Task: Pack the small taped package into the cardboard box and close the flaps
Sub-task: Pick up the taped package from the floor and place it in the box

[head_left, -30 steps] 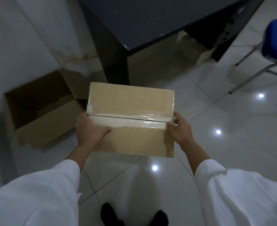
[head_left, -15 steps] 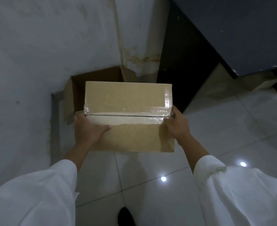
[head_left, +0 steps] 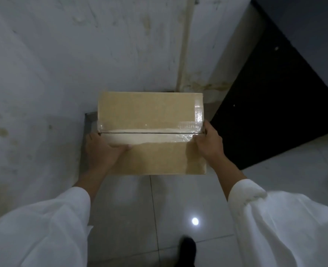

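I hold a small brown taped package (head_left: 149, 112) level in front of me, clear tape running along its middle seam. My left hand (head_left: 101, 151) grips its left end with the thumb laid across the top. My right hand (head_left: 209, 141) grips its right end. The package hides almost all of the open cardboard box on the floor by the wall; only a dark sliver of that box (head_left: 90, 120) shows past the package's left edge.
A stained white wall (head_left: 82, 54) rises directly ahead. A dark desk side panel (head_left: 275, 112) stands to the right. The floor (head_left: 169, 199) is glossy white tile with a light reflection, and my dark shoe (head_left: 187, 249) shows at the bottom.
I have turned and stepped toward the wall with the package. The open box, plainly visible at the left a second ago, is now almost wholly hidden under the package. My grip is unchanged.
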